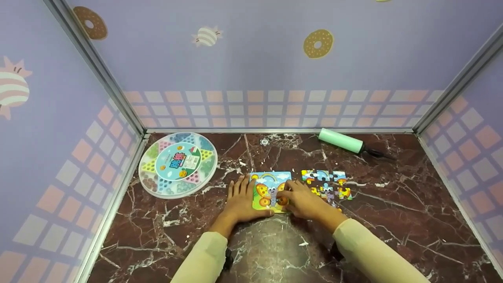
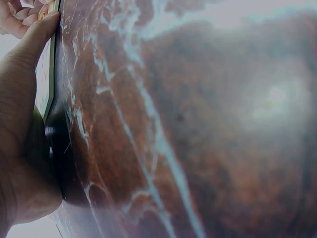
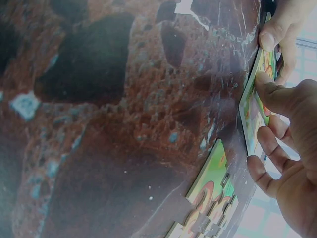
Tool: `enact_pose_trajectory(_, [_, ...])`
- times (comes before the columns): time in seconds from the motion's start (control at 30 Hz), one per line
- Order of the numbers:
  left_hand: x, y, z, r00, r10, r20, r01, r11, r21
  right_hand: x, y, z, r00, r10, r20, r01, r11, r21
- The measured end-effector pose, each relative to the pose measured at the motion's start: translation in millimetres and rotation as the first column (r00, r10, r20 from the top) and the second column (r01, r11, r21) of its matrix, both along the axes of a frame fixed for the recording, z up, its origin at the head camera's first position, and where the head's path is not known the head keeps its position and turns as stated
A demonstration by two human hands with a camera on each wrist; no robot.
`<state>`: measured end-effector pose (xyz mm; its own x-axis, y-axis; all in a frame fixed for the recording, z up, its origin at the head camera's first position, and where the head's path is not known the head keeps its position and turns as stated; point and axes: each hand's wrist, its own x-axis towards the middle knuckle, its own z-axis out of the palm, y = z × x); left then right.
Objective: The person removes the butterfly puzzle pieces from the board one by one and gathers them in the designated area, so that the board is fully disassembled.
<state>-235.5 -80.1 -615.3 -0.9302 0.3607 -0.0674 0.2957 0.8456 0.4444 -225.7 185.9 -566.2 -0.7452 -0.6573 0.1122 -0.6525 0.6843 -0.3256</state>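
A square butterfly puzzle board (image 1: 261,191) lies flat on the table in the head view. My left hand (image 1: 239,201) rests along its left side with the fingers spread and straight, the thumb lying along the near edge. Over the board's lower right part, my right hand (image 1: 304,201) has its fingers bent and pinches a small puzzle piece (image 3: 263,105) between thumb and fingers, close on the board. The fingers partly hide that piece. Several loose puzzle pieces (image 1: 323,175) lie just right of the board, some of them behind the right hand and wrist.
A round Chinese checkers set (image 1: 177,165) lies at the left. Toward the back right is a mint-green hand pump (image 1: 341,140) with a black end. A small round disc (image 1: 265,142) sits near the back wall. Patterned walls (image 1: 267,70) enclose the marbled table (image 1: 393,220).
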Motion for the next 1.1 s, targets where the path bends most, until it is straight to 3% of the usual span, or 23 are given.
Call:
enact_pose_trajectory(0.5, [-1.7, 0.1, -1.7, 1.000, 0.003, 0.004, -0.003, 1.000, -0.007, 3.8, -2.7, 6.3, 0.999, 0.001, -0.036, 0.002, 0.997, 0.073])
enact_pose_trajectory(0.73, [-0.2, -0.1, -1.8, 1.000, 0.001, 0.007, -0.001, 1.000, -0.014, 5.0, -1.4, 3.9, 0.999, 0.026, -0.021, -0.025, 0.999, 0.042])
enact_pose_trajectory(1.1, [-1.6, -0.2, -3.2, 1.000, -0.001, -0.002, 0.001, 1.000, -0.002, 4.3, 6.7, 1.0, 0.993, 0.060, -0.101, -0.056, 0.998, 0.042])
